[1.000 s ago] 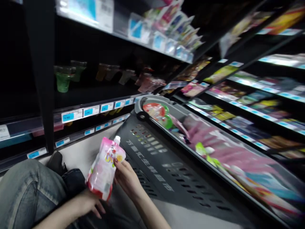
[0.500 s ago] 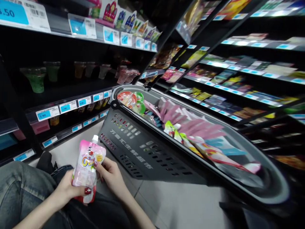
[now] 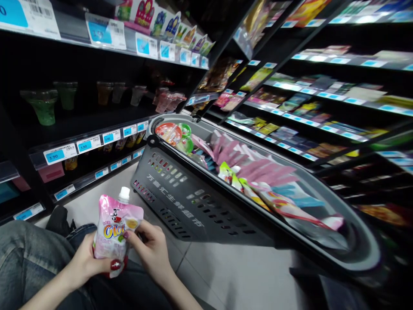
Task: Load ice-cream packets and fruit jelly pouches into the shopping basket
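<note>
A pink and white spouted jelly pouch with a white cap is held above my lap, its printed front facing me. My left hand wraps its lower left side, thumb across the front. The thumb and fingers of my right hand pinch the pouch's right edge. Some red shows behind the pouch at its base; I cannot tell whether that is a second pack. Beyond my hands stands a grey shopping basket, filled with pink packs, colourful pouches and round-lidded cups.
On the left, a dark shelf carries plastic cups and price tags. Boxed goods sit on the shelf above. More stocked shelves run along the right. Tiled floor shows beneath the basket.
The pouch has come a little closer and lower, with its top tipped slightly left. Both hands keep their hold. The whole view has shifted slightly, with shelves and basket a bit further left.
</note>
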`<control>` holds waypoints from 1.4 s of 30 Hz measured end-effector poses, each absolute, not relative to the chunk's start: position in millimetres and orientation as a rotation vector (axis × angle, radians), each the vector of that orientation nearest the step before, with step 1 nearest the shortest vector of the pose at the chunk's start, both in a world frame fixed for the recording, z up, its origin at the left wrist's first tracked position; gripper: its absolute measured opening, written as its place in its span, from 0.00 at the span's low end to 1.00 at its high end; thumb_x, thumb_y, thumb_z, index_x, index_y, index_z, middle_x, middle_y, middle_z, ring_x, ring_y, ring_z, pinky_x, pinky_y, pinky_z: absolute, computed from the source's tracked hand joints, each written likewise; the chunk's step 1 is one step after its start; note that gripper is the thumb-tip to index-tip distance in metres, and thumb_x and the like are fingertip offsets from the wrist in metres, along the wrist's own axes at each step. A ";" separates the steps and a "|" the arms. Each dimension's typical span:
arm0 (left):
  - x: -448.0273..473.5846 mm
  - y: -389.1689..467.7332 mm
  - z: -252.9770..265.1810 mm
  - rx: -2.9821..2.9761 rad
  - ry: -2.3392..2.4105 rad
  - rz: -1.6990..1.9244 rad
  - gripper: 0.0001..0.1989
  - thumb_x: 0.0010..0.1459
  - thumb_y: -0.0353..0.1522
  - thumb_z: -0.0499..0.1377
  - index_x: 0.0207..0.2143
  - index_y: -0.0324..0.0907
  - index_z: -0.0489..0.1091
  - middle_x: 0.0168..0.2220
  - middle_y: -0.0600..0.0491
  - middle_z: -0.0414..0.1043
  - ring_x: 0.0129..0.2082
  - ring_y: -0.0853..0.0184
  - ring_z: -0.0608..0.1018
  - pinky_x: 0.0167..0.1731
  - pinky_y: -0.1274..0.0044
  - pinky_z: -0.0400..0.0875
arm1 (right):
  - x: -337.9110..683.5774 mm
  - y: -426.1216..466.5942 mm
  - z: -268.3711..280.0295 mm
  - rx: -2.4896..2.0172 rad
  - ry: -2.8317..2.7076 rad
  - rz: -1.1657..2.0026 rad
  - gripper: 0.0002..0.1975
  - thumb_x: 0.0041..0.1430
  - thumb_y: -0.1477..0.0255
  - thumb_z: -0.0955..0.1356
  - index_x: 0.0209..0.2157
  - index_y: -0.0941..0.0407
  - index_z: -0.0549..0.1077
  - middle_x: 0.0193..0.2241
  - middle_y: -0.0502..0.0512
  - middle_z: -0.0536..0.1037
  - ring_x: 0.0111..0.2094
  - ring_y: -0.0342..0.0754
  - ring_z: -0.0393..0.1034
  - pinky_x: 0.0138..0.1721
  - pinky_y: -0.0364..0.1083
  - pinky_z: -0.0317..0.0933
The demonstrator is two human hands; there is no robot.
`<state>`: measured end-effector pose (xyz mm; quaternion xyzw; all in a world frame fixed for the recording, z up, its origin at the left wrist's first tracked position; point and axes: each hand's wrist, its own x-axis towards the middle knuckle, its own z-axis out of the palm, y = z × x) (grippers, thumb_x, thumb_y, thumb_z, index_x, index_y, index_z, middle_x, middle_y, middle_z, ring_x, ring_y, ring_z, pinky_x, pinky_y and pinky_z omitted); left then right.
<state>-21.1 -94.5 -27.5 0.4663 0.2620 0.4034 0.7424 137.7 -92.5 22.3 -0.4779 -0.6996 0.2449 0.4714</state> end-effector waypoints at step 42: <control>-20.5 -97.5 -36.5 1.088 0.682 0.924 0.21 0.43 0.36 0.65 0.38 0.33 0.67 0.37 0.46 0.73 0.34 0.65 0.73 0.35 0.78 0.67 | 139.7 -90.9 17.9 -1.292 -1.579 0.823 0.17 0.51 0.63 0.66 0.18 0.59 0.61 0.16 0.48 0.61 0.19 0.38 0.55 0.20 0.38 0.51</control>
